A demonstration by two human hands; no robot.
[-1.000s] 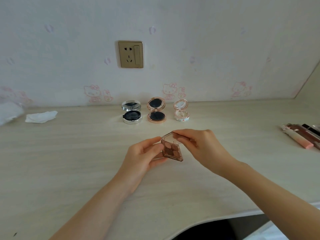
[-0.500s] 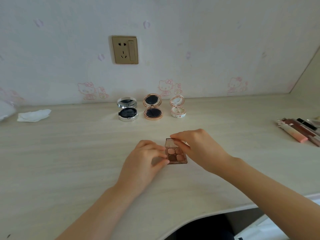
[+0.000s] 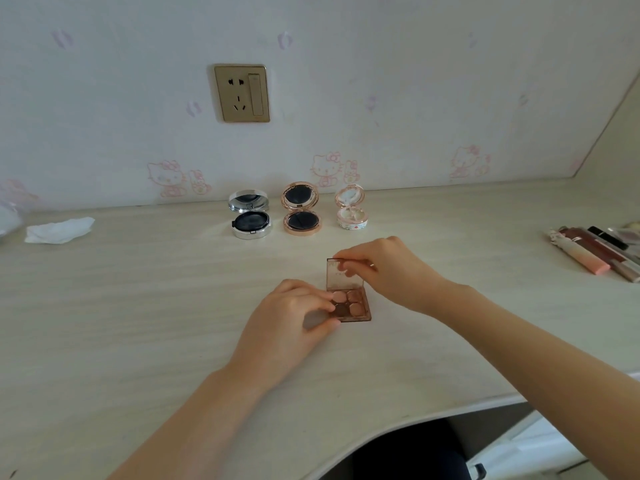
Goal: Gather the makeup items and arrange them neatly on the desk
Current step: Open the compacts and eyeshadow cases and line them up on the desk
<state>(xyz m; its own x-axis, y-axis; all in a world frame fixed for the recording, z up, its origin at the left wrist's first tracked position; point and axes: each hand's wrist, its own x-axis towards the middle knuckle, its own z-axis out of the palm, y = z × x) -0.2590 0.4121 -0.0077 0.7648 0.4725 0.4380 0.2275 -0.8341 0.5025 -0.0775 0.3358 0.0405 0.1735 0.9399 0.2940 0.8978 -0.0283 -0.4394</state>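
Small brown palette (image 3: 349, 299) lying open on the desk (image 3: 138, 306), near the middle. Clear lid (image 3: 343, 273) standing up at the far side of it, four round colours inside. Left hand (image 3: 291, 323) pinching the palette's left edge, fingers curled, thumb by the near corner. Right hand (image 3: 388, 268) pinching the lid's top edge with curled fingers.

Farther back, near the wall, three open round compacts in a row: silver compact (image 3: 250, 220) on the left, gold compact (image 3: 302, 214) in the middle, little pink compact (image 3: 352, 213) on the right. All three well apart from the palette.

Far right on the desk, a bunch of lip tubes (image 3: 588, 252) lying side by side. Far left, a crumpled white tissue (image 3: 59, 230). On the wall above the compacts, a gold socket (image 3: 242, 93).
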